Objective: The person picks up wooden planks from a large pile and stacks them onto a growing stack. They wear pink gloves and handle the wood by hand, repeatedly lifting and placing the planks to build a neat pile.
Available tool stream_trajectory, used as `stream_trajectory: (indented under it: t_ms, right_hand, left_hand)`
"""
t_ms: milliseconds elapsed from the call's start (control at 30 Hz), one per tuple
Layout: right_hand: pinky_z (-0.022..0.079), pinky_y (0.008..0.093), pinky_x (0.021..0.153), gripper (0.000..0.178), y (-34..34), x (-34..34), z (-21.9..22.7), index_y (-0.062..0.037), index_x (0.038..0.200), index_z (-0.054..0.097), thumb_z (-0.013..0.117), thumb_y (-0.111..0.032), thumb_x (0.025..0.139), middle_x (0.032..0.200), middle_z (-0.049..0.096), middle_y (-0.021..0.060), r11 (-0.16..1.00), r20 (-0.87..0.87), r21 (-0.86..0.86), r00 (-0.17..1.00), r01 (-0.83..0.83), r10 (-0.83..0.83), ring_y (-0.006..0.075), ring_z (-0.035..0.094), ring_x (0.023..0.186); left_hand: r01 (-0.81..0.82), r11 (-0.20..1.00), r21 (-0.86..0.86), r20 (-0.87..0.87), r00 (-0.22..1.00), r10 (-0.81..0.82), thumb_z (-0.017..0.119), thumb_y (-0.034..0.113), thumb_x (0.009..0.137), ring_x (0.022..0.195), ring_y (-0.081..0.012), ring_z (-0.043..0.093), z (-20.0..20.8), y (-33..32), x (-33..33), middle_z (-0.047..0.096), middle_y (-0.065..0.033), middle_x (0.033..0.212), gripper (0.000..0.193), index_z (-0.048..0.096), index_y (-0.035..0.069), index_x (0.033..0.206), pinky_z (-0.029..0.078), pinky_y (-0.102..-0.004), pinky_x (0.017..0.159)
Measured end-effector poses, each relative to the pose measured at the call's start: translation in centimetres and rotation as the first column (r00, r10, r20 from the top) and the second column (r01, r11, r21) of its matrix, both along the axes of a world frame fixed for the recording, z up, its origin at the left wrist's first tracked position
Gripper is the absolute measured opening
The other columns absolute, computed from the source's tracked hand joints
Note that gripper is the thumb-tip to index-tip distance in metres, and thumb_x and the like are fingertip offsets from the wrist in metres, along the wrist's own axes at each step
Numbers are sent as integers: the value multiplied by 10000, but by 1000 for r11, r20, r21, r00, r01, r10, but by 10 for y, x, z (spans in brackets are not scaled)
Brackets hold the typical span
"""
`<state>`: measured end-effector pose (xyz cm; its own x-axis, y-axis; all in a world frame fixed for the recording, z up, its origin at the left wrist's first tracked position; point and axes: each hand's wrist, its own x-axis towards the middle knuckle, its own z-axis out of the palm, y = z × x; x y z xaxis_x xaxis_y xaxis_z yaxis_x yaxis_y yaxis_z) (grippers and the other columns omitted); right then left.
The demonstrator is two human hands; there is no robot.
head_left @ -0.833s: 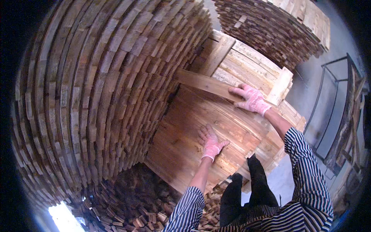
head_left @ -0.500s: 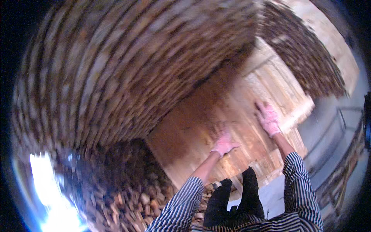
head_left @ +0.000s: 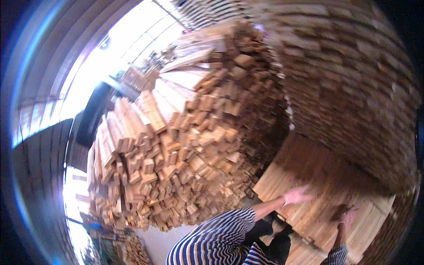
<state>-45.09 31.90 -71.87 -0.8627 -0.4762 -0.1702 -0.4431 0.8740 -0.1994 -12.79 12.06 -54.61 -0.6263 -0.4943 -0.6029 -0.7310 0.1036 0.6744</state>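
Wooden boards (head_left: 322,207) under left hand (head_left: 295,194)

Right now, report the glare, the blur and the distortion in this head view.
Head view: daylight blows out the upper left to white; motion blur smears the stacked planks at upper right and both hands, the left hand and the right hand; the heap of wood offcuts is sharper; fisheye bends the edges toward a dark rim.

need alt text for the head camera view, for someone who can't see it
A person in a striped shirt reaches both gloved hands, left hand and right hand, onto a low stack of flat wooden boards. A tall heap of rough-cut timber ends fills the left, a stacked wood wall the right; the picture is motion-blurred.
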Motion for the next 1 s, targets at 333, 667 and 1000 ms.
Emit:
stream_trajectory:
  t_ms: [333,667,1000]
  right_hand:
    - [387,371,1140,776,-250,394,360,-57,1550,335,705,-249,895,1544,404,205,-28,-96,-838,96,-546,991,342,422,1416]
    - [486,519,1002,842,-299,633,631,-184,1497,433,805,-227,743,1468,425,292,-762,-861,-245,-226,-600,455,487,521,1263]
    - [479,429,1079,970,-339,661,676,-173,1504,433,868,-63,644,1591,315,256,-829,-565,-257,-618,-497,546,418,496,1350]
  left_hand:
    - [-799,565,205,-221,524,822,616,595,944,1488,-283,320,135,80,274,364,-192,1594,940,270,-14,1571,264,-360,1206]
    - [-963,23,269,-741,-192,644,661,220,1005,1260,-131,548,262,97,378,516,-95,1451,668,342,-22,1540,466,-270,1054]
    - [-951,237,200,-791,-14,612,638,327,1007,1463,-227,347,301,57,423,364,-151,1594,728,303,2,1566,278,-353,1202]
